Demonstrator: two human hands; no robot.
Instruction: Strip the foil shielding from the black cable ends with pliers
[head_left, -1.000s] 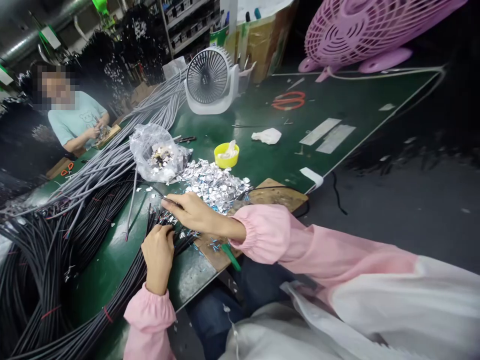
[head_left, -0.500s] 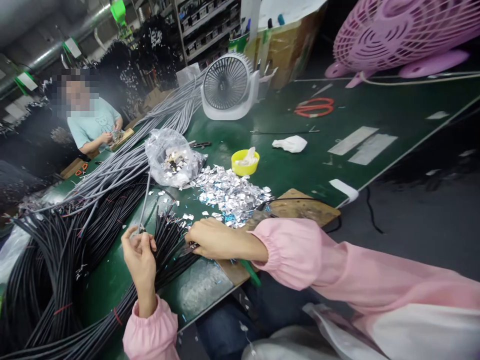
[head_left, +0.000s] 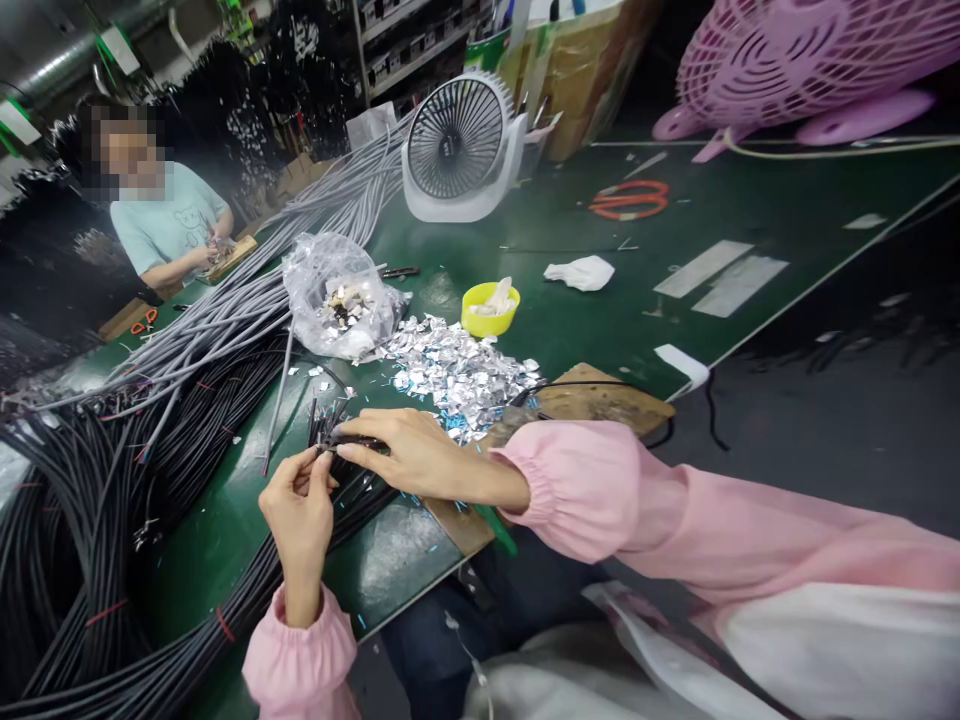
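My left hand (head_left: 301, 505) is closed, with thumb and fingertips pinched on the end of a black cable among the cable ends (head_left: 319, 425). Reaching in from the right, my right hand (head_left: 420, 455) is closed around a small dark hand tool (head_left: 366, 443), which looks like wire cutters and is mostly hidden by the fingers. The fingertips of both hands meet at the cable end. Under them runs a bundle of black cables (head_left: 247, 590) bound with a red tie. Silver foil scraps (head_left: 457, 375) mixed with blue bits lie in a heap just beyond my right hand.
On the green table (head_left: 555, 340) are a clear plastic bag (head_left: 330, 300) of scraps, grey cables (head_left: 217, 325), a yellow dish (head_left: 490, 308), a white fan (head_left: 461, 150), orange-handled scissors (head_left: 628, 200) and a wooden board (head_left: 600, 397). A co-worker (head_left: 169, 220) sits at the far left.
My right hand has moved up and left with the tool to meet my left hand. A grey cable near my left hand now lies on the table. The view has shifted slightly.
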